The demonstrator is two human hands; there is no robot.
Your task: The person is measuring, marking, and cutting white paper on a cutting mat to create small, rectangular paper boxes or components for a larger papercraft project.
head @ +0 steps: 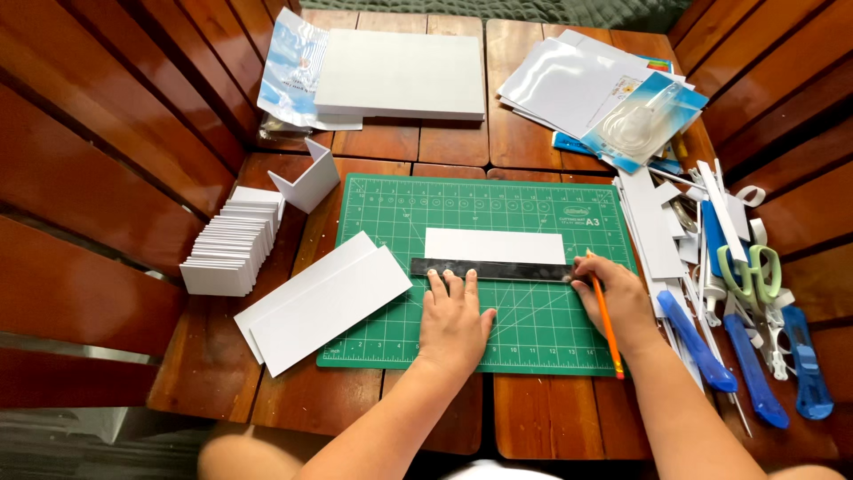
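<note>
A green cutting mat [400, 320] lies on the wooden table. On it rests a white foam-board strip [494, 244] with a dark ruler [493, 269] laid along its near edge. My left hand [454, 322] presses flat on the ruler, fingers spread. My right hand [617, 298] grips an orange pencil [608, 324] whose tip touches the ruler's right end.
Two white strips [324, 302] overlap the mat's left edge. A stack of small white pieces [231, 249] and a folded piece [308, 182] sit at left. A white board stack [400, 73] lies behind. Packets [613, 98], scissors [751, 271] and blue cutters [702, 342] crowd the right.
</note>
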